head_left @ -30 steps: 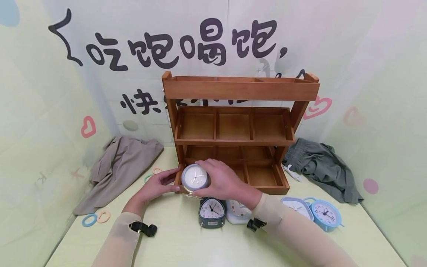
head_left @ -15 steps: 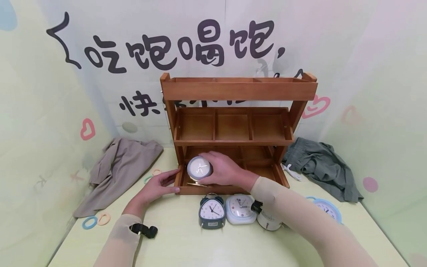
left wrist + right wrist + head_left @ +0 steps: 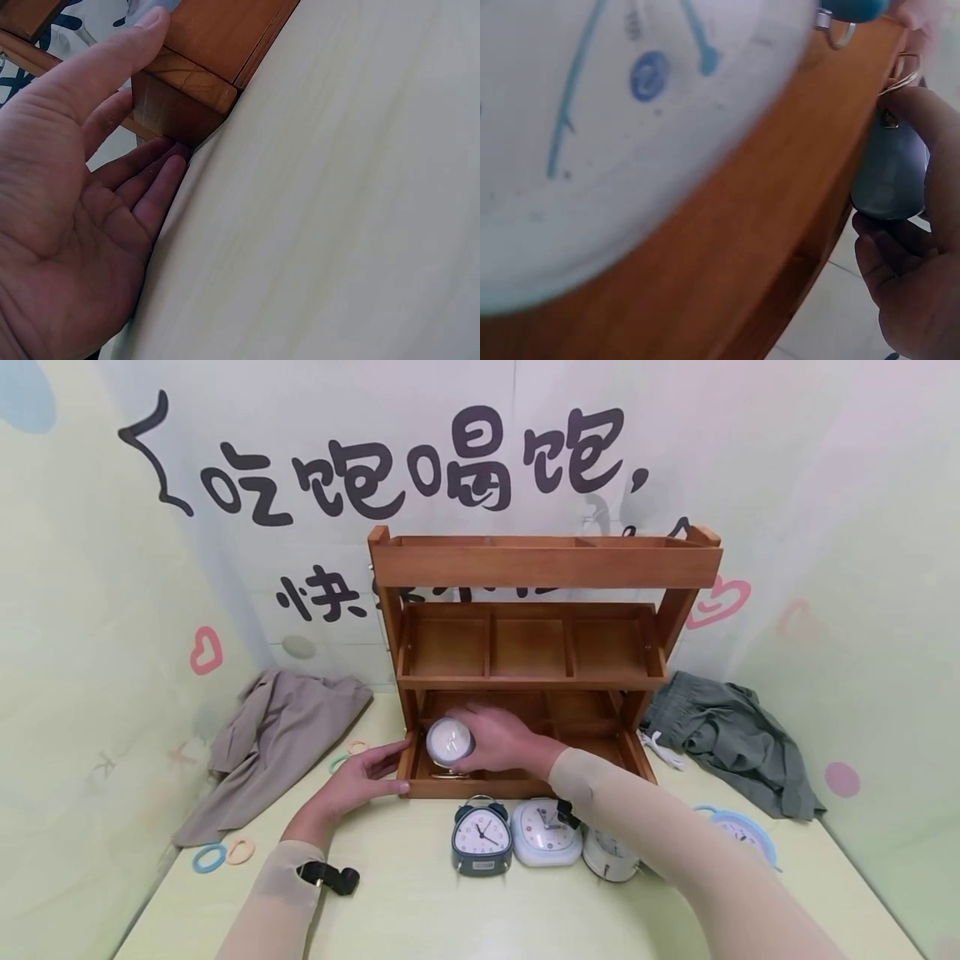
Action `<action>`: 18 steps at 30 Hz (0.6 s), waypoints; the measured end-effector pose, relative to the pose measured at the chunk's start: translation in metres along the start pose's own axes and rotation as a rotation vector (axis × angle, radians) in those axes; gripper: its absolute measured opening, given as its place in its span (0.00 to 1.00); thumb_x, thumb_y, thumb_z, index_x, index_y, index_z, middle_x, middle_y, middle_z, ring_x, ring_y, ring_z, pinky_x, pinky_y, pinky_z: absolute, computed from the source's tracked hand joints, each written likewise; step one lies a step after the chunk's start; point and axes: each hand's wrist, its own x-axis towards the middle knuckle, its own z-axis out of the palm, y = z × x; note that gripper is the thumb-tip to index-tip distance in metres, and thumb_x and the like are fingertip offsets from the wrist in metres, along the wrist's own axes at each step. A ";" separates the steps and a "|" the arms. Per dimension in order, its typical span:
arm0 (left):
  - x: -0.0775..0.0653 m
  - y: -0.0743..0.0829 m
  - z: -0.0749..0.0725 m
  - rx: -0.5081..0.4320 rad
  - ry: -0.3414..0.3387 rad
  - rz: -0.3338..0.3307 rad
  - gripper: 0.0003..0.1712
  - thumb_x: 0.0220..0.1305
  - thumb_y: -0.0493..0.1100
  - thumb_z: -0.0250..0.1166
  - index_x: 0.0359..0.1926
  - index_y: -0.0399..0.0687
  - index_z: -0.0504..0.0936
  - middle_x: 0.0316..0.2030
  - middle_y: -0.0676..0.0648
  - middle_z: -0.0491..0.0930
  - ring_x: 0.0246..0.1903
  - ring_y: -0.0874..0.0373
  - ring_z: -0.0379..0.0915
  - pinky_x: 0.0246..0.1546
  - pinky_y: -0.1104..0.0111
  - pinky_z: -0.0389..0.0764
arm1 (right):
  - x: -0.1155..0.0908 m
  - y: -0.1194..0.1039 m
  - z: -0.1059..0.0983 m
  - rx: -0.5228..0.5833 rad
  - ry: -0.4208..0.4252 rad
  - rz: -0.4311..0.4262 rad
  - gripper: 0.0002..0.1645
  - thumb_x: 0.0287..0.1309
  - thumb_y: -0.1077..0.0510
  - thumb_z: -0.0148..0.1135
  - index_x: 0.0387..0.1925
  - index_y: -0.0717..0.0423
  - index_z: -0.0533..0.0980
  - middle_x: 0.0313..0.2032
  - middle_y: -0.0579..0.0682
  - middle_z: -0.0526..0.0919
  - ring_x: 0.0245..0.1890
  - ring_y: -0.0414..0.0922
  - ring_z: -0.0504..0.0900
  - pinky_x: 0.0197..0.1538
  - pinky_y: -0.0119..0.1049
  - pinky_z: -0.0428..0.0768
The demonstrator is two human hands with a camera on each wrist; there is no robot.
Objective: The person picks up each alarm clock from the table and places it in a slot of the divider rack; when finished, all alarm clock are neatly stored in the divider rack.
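My right hand (image 3: 498,739) grips a small round alarm clock (image 3: 448,742) with a grey-blue rim, a white face and a gold-coloured stand. The clock is upright in the bottom-left compartment of a brown wooden three-tier shelf (image 3: 547,567); whether the stand touches the compartment floor is hard to tell. In the right wrist view my thumb and fingers hold the clock's grey-blue body (image 3: 891,165) from either side. My left hand (image 3: 356,785) rests at the bottom tier's left end. In the left wrist view its thumb lies by the front corner and its fingers touch the end panel (image 3: 180,112).
Before the shelf stand a dark triangular alarm clock (image 3: 482,842), a white one (image 3: 546,833) and another white one (image 3: 609,857). A blue clock (image 3: 742,835) is farther right. Cloths (image 3: 281,735) (image 3: 727,743) flank the shelf. Coloured rings (image 3: 209,858) lie at the left.
My right hand has carried the clock back and slightly right, from over the shelf's front edge into the bottom-left compartment. My left hand has stayed at the shelf's end.
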 end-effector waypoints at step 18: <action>0.001 0.000 0.000 0.014 -0.001 -0.008 0.48 0.68 0.42 0.82 0.84 0.45 0.71 0.83 0.41 0.67 0.80 0.37 0.65 0.79 0.50 0.69 | 0.005 0.006 0.010 -0.004 -0.014 0.034 0.54 0.56 0.34 0.85 0.76 0.52 0.74 0.65 0.53 0.82 0.60 0.49 0.83 0.65 0.50 0.86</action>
